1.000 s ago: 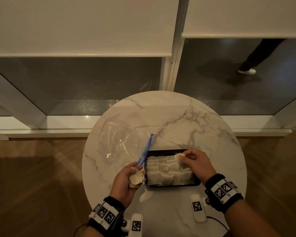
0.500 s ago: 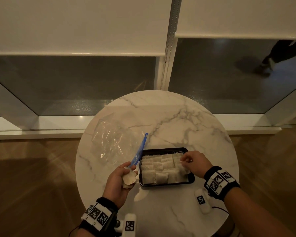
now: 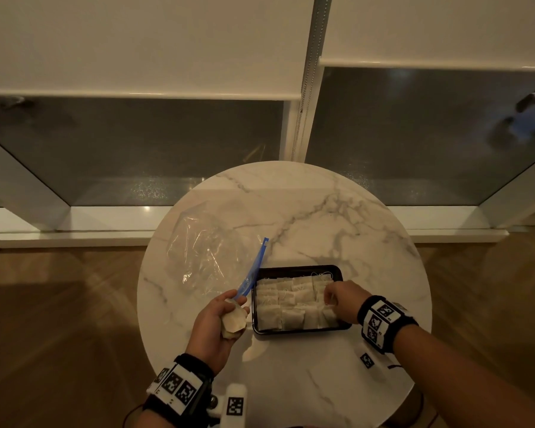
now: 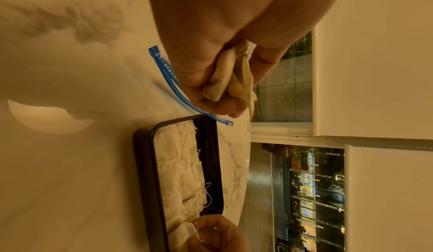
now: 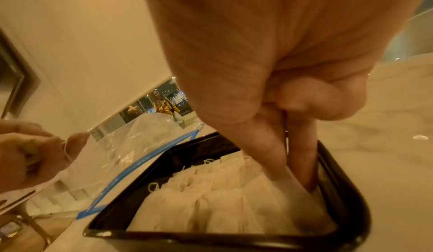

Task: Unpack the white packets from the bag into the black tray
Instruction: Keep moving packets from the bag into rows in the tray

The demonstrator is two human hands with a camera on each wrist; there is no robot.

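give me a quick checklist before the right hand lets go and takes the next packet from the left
1. Right hand fingers down at the right end of the black tray: ok.
2. The packet it is tucking sits flat: cannot tell, fingers hide it.
3. Left hand holds more white packets: ok.
4. Space left in the tray: cannot tell, the rows look nearly full.
5. Clear zip bag emptied: cannot tell, something pale shows inside in the right wrist view.
6. Tray flat on the marble table: ok.
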